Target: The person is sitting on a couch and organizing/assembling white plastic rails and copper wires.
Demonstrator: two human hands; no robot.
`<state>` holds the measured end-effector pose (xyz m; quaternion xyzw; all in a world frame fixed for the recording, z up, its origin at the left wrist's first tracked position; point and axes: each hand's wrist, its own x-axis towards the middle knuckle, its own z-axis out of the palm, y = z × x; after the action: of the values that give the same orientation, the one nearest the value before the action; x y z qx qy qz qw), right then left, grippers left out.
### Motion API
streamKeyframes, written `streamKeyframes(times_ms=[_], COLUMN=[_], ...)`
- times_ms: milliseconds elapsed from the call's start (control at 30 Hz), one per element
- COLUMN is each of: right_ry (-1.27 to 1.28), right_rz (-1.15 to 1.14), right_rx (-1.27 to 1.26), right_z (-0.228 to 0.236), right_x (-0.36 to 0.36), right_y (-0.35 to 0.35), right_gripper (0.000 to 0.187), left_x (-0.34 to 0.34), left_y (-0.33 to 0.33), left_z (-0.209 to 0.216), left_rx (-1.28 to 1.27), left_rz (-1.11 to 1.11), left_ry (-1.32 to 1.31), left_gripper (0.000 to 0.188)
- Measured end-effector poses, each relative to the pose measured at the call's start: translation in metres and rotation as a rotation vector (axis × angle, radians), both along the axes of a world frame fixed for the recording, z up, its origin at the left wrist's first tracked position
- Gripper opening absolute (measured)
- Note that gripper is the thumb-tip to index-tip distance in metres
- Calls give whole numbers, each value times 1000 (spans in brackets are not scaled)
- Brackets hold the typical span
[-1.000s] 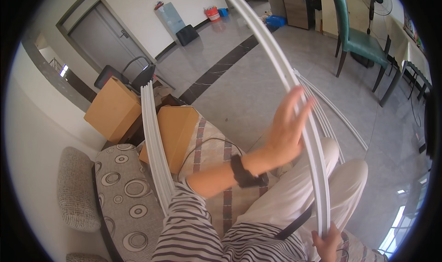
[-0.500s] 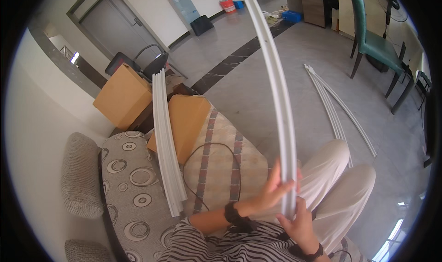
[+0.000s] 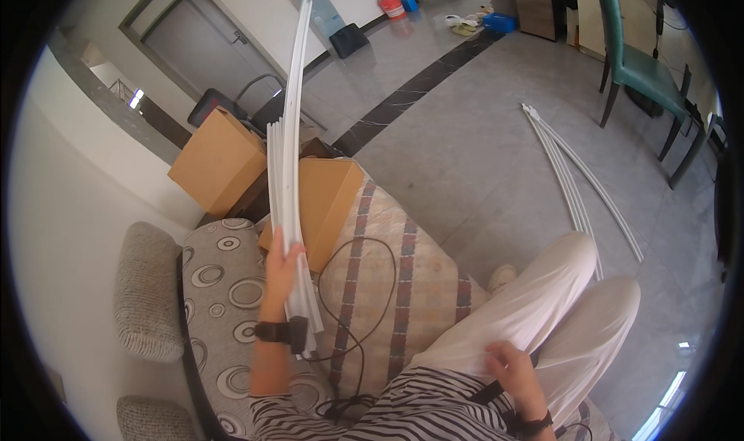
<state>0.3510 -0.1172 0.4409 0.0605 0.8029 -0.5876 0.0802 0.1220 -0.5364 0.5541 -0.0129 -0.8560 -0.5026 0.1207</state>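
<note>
A long white channel strip (image 3: 291, 115) stands tilted at the left, its upper end reaching in front of a pale blue-grey panel. My left hand (image 3: 284, 264) is closed around the strip near its lower part. Close against it is a bundle of similar white strips (image 3: 274, 158), leaning over the patterned bench and an open cardboard box; the held strip hides part of the bundle. My right hand (image 3: 513, 369) hovers by my lap, empty, with loosely bent fingers slightly apart.
A cardboard box (image 3: 218, 162) sits beyond the bench (image 3: 221, 286), beside a second box (image 3: 329, 201). A dark cable (image 3: 394, 267) loops over the checked cover (image 3: 426, 286). More white strips (image 3: 570, 181) lie on the floor at right, before a green chair (image 3: 647, 84).
My left hand has carried the long strip from in front of me leftward to the bundle. My right hand has let go of it and stays near my lap.
</note>
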Motion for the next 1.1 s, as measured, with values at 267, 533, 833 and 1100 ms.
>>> streamKeyframes(times_ms=[267, 533, 833, 1100], right_ry=[-71, -24, -27, -8], right_rz=[-54, -78, -101, -184], right_rx=[-25, -55, -64, -105], right_z=[0, -10, -13, -5], right_x=[-5, -1, 0, 13], right_y=[-1, -3, -3, 4], right_gripper=[13, 12, 10, 12], left_x=[42, 72, 63, 42], left_y=[-88, -136, -153, -146], left_z=[-16, -62, -94, -112], left_rx=[-244, -135, -312, -818], left_rz=[102, 268, 285, 311], left_ry=[-174, -245, -351, -204], left_gripper=[41, 44, 39, 57])
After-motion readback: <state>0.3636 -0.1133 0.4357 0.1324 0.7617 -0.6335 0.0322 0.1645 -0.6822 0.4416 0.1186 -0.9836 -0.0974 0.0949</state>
